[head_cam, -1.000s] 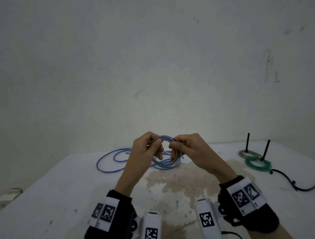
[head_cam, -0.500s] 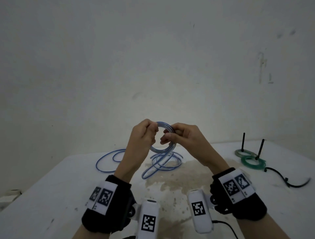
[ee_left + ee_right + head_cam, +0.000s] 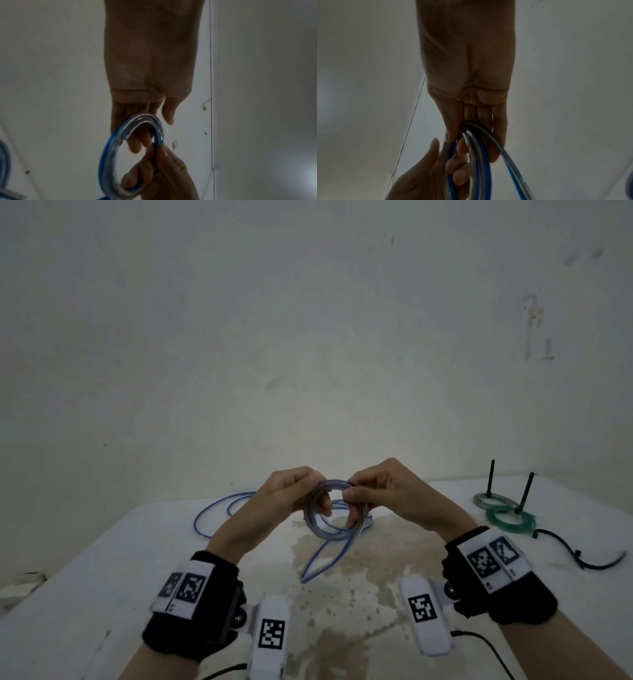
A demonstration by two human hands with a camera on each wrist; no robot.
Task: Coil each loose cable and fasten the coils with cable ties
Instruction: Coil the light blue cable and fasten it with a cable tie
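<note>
Both hands hold a small coil of blue and clear cable [image 3: 334, 517] in the air above the white table [image 3: 102, 583]. My left hand [image 3: 301, 491] grips the coil's left side, fingers curled through the ring [image 3: 130, 151]. My right hand [image 3: 370, 494] pinches the coil's top right and its fingers curl round the strands [image 3: 471, 146]. The cable's loose tail [image 3: 219, 511] hangs from the coil in a long loop and trails in wide curves across the table's far left. Black cable ties [image 3: 579, 553] lie at the right.
Two finished coils, greyish [image 3: 489, 500] and green [image 3: 510, 518], lie at the far right, each with a black tie end [image 3: 525, 491] sticking up. A brown stain [image 3: 359, 570] covers the table's middle. A pale wall stands close behind.
The hands rose with the coil, then came back down a little and nearer. The right hand has shifted its pinch along the coil's top, and a longer loop of tail hangs below.
</note>
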